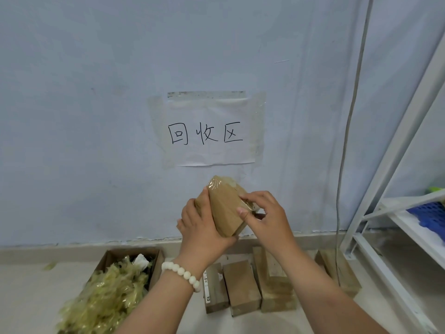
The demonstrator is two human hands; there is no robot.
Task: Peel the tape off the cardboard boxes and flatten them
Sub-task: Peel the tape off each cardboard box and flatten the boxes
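Left hand (202, 227) grips the cardboard box (225, 208) from below and from its nine o'clock side, fingers curled round the far face and thumb laid along the near edge, with a bracelet (183, 276) of pale beads on that wrist. Right hand (267, 220) is at the box's three o'clock edge, where forefinger and thumb are bent in and seem to pinch the clear tape (249, 204); whether a loose end is already lifted is too small to tell.

The box is held in the air in front of the wall, at six o'clock from the paper sign (207, 131), so this one looks to be at the start of its peeling. It is not yet opened or flattened.

Some work appears done: at seven o'clock from the held box an open carton (156, 263) on the floor (29, 297) is heaped with crumpled yellowish peeled tape (108, 292). Plenty looks left: at six o'clock a row of small boxes (242, 285) is on the floor against the wall, none of them flattened, with one more box (337, 271) at five o'clock beside the white shelf (409, 208). No flattened cardboard shows anywhere.

The held box is small, plain brown and oblong, tilted with one corner up towards twelve o'clock. Glossy tape wraps that top corner and the three o'clock edge, wrinkled and catching the light.
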